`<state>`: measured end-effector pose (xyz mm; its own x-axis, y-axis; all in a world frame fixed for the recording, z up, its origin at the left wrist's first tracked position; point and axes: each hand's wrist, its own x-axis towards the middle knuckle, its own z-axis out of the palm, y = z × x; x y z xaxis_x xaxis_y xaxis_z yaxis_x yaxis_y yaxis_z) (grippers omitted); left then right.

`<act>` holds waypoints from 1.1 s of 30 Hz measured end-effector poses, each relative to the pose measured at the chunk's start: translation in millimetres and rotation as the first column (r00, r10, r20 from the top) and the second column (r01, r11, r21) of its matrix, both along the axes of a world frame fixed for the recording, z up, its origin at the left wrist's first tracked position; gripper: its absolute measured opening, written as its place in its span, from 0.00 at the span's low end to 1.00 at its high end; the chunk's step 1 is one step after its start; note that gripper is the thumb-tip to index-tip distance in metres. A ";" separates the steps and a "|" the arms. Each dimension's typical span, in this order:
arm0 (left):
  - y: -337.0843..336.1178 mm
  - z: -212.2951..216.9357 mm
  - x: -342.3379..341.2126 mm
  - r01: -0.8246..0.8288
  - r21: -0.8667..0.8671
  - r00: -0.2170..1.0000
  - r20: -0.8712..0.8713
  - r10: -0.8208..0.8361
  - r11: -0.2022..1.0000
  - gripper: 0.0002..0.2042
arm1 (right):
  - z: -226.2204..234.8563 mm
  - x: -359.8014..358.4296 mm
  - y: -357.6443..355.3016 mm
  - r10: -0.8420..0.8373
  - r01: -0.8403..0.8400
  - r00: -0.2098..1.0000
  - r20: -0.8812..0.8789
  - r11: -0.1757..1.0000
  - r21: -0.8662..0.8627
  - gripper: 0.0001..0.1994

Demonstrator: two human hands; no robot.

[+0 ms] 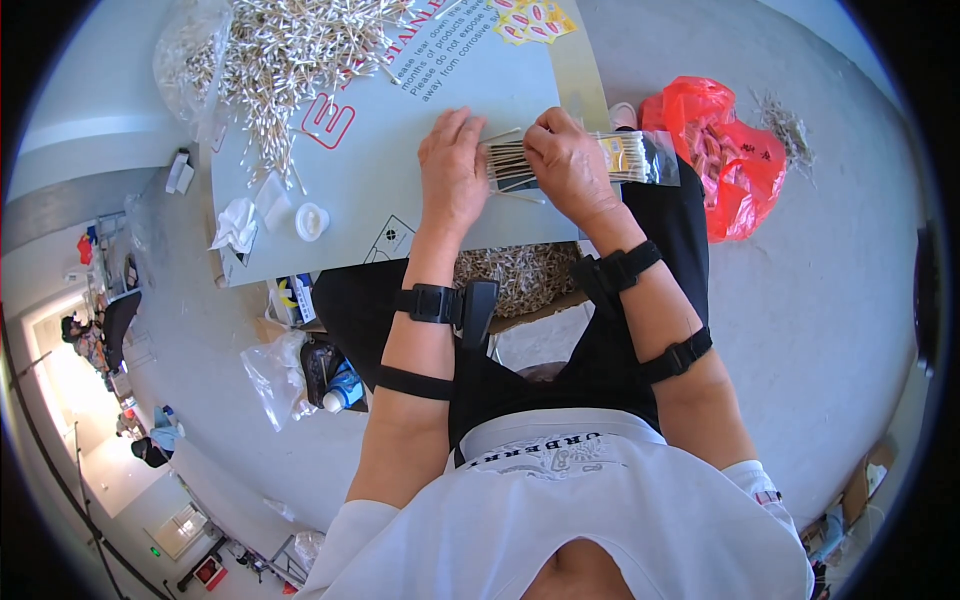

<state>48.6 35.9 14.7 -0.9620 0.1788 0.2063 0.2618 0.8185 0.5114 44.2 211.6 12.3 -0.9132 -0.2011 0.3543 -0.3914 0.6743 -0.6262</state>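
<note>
A bundle of cotton swabs point(508, 165) lies crosswise at the table's near right, between my two hands. My right hand point(572, 165) is closed over the bundle, its fingers bent down onto the sticks. Right of that hand, white swab tips show inside a clear plastic bag point(660, 160) with a yellow label. My left hand point(455, 165) rests at the bundle's left end, palm down, its fingers stretched out and touching the swab ends. A few loose swabs stick out around the bundle.
A big heap of swabs point(290, 60) spills from a clear bag at the far left. Yellow printed labels point(535, 20) lie at the back. A small white tub point(312, 222) and crumpled tissue point(236, 226) are at left. Below, a box of swabs point(520, 275); right, a red bag point(730, 180).
</note>
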 end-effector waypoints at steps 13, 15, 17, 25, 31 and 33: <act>21.1 -3.7 29.4 0.037 -0.358 0.999 0.049 -0.021 0.933 0.35 | 4.2 -5.8 -3.5 0.007 -0.007 0.996 0.088 1.000 0.001 0.01; 17.7 -4.0 25.6 0.044 -0.416 0.999 0.038 -0.030 0.908 0.36 | 0.8 -11.7 -4.1 0.027 -0.025 0.998 0.065 0.999 -0.028 0.03; 13.4 -3.5 27.2 0.009 -0.326 1.000 -0.012 -0.014 0.945 0.34 | 1.3 -10.1 -2.6 0.010 -0.003 0.996 0.090 0.997 -0.083 0.04; 11.0 6.6 57.2 0.023 -0.037 0.987 -0.158 -0.028 0.999 0.18 | 17.7 21.4 15.4 -0.067 0.117 0.972 0.224 0.968 -0.221 0.03; 17.7 4.4 55.2 0.007 -0.061 0.975 -0.223 -0.020 0.998 0.08 | 12.3 37.3 14.0 -0.069 0.110 0.979 0.191 0.972 -0.209 0.05; 19.7 7.6 56.1 0.018 -0.051 0.967 -0.251 -0.030 0.999 0.07 | 11.4 39.2 15.4 -0.070 0.102 0.985 0.156 0.974 -0.204 0.04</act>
<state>104.8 55.7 22.2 -0.8755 0.2166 0.4320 0.3968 0.8324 0.3868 83.4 227.0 23.7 -0.9691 -0.0548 0.2405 -0.2305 0.5485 -0.8037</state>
